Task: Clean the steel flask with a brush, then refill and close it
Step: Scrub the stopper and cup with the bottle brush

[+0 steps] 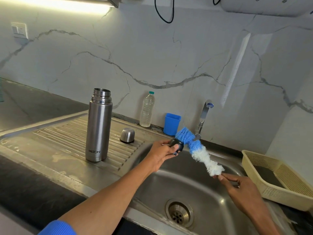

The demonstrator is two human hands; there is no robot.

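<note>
The steel flask (98,126) stands upright and uncapped on the ribbed drainboard (55,133). Its steel cup lid (127,135) sits mouth-down just to the right. Over the sink, my left hand (161,154) grips a small black stopper (177,145). A blue and white bottle brush (198,150) has its blue bristle end pressed against that stopper. My right hand (240,187) pinches the brush at its white lower end; the handle is hidden by my fingers.
The steel sink basin (199,180) with its drain (178,213) lies below my hands. A tap (204,116) rises behind it, with a blue cup (171,123) and a clear plastic bottle (147,110) against the wall. A cream plastic basket (277,182) sits on the right.
</note>
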